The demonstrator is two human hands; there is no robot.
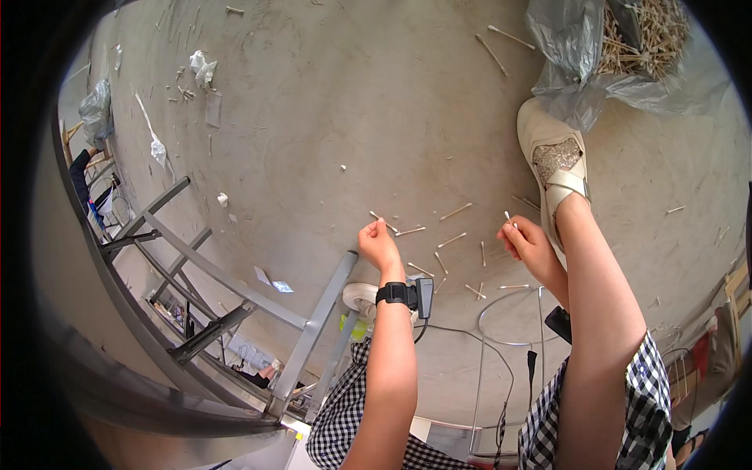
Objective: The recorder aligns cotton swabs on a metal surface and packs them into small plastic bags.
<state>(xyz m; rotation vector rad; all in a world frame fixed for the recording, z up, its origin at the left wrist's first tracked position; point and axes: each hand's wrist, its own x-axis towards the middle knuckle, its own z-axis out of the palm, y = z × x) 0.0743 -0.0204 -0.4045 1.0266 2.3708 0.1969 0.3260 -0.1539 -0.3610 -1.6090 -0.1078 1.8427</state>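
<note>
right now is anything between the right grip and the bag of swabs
Yes: in this view the pale shoe lies across the straight line from the right grip to the bag of swabs; the grip's height is unclear.

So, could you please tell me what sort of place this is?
Probably a workshop or packing area: a plastic bag of cotton swabs, more swabs scattered on the bare floor, and a grey metal frame.

Soft light covers the floor (298, 125); the bent edges seem slightly blurred.
</note>
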